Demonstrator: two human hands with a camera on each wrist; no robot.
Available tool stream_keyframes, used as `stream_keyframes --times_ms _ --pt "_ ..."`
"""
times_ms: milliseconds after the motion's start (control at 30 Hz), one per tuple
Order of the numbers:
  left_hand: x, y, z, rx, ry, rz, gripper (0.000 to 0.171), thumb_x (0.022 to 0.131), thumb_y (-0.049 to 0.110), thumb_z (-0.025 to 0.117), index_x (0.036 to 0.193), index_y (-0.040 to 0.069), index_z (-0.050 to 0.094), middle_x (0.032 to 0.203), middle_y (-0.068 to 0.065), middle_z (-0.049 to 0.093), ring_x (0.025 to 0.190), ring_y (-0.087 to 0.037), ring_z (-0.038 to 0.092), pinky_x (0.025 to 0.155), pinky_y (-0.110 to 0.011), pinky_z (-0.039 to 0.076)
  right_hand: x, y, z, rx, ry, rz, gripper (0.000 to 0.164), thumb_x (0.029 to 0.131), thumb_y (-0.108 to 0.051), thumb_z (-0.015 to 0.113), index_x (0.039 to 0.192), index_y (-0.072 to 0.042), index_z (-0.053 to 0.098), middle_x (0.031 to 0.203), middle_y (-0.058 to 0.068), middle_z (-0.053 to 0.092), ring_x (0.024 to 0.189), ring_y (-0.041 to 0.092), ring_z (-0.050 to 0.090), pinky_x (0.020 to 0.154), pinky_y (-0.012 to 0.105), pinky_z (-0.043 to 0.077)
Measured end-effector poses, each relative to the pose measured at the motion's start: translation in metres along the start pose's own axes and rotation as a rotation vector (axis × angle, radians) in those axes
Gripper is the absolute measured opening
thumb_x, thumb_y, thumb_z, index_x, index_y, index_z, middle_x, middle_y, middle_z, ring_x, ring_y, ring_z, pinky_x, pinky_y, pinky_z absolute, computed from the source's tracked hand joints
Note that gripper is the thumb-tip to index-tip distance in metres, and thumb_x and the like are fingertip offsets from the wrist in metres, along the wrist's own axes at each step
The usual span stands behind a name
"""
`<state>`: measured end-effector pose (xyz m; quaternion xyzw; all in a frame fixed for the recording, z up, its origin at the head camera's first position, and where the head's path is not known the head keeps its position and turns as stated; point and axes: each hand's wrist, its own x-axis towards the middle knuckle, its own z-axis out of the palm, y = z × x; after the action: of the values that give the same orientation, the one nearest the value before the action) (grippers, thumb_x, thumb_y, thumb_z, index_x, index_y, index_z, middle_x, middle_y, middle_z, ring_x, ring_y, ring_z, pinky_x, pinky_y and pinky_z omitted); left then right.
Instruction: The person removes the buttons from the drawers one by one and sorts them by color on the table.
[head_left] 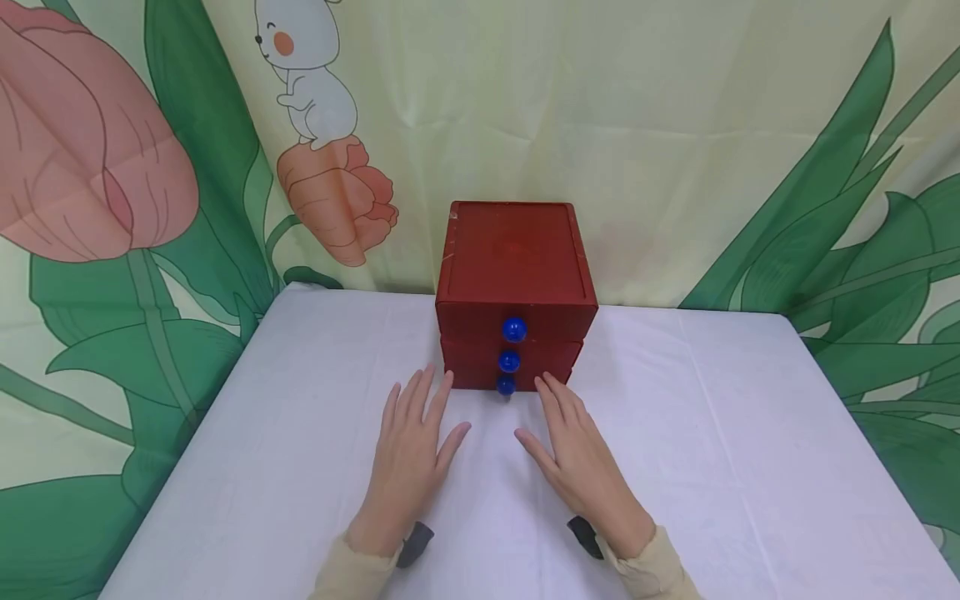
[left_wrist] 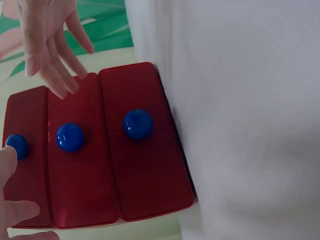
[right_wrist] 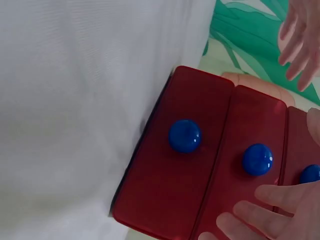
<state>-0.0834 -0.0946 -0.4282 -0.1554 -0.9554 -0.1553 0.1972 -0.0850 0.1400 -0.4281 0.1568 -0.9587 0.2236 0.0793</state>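
Observation:
A dark red box of three stacked drawers (head_left: 517, 250) stands on the table, its front toward me. Each drawer front carries a round blue knob: the top knob (head_left: 514, 330), the middle knob (head_left: 509, 361) and the bottom knob (head_left: 506, 385). My left hand (head_left: 408, 454) is held in front of the box's left side, fingers extended and thumb spread. On the other side my right hand (head_left: 581, 462) mirrors it, fingers pointing at the lower right of the front. Neither hand holds anything. In both wrist views all drawers sit closed.
A white cloth covers the table (head_left: 712, 433). Directly behind the box hangs a pale curtain (head_left: 637, 150) printed with flowers, leaves and a white animal on a carrot. Dark straps (head_left: 415, 545) show at my wrists, beside beige sleeves (head_left: 652, 567).

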Motion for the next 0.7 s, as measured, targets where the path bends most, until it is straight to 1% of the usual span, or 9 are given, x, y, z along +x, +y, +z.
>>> stream_keyframes --times_ms 233,367,500,567,700 --pt "0.008 -0.003 -0.001 -0.053 0.099 0.074 0.066 0.095 0.035 0.063 0.151 0.009 0.04 0.152 -0.017 0.043 0.14 -0.032 0.041 0.117 -0.053 0.029 0.008 -0.003 -0.002 0.069 0.037 -0.026 0.073 0.096 -0.044 0.06 0.154 -0.008 0.034 0.156 0.01 0.035 0.14 0.027 0.036 0.111 0.048 0.039" --pt "0.013 -0.004 -0.002 -0.081 0.157 0.099 0.068 0.092 0.031 0.069 0.15 0.008 0.042 0.15 -0.017 0.045 0.137 -0.031 0.044 0.115 -0.053 0.033 0.014 -0.005 -0.004 0.108 0.067 -0.044 0.071 0.097 -0.046 0.059 0.152 -0.008 0.036 0.153 0.009 0.038 0.136 0.025 0.039 0.11 0.047 0.042" --pt "0.018 -0.006 -0.002 -0.123 0.217 0.12 0.068 0.09 0.026 0.073 0.149 0.008 0.044 0.148 -0.017 0.047 0.133 -0.031 0.047 0.112 -0.051 0.037 0.019 -0.006 -0.009 0.133 0.077 -0.041 0.072 0.095 -0.047 0.062 0.151 -0.008 0.038 0.15 0.009 0.04 0.136 0.025 0.04 0.108 0.047 0.044" --pt "0.02 -0.006 -0.001 -0.139 0.233 0.132 0.067 0.09 0.025 0.072 0.149 0.008 0.045 0.147 -0.017 0.048 0.132 -0.032 0.049 0.11 -0.051 0.039 0.021 -0.006 -0.011 0.146 0.077 -0.037 0.073 0.093 -0.046 0.065 0.15 -0.007 0.039 0.149 0.01 0.041 0.136 0.026 0.041 0.107 0.048 0.044" --pt "0.023 -0.005 -0.002 -0.163 0.232 0.138 0.064 0.091 0.024 0.07 0.148 0.009 0.045 0.147 -0.015 0.049 0.132 -0.03 0.049 0.11 -0.049 0.041 0.024 -0.005 -0.014 0.193 0.075 -0.044 0.071 0.093 -0.044 0.065 0.148 -0.007 0.041 0.148 0.007 0.043 0.135 0.024 0.043 0.106 0.047 0.045"
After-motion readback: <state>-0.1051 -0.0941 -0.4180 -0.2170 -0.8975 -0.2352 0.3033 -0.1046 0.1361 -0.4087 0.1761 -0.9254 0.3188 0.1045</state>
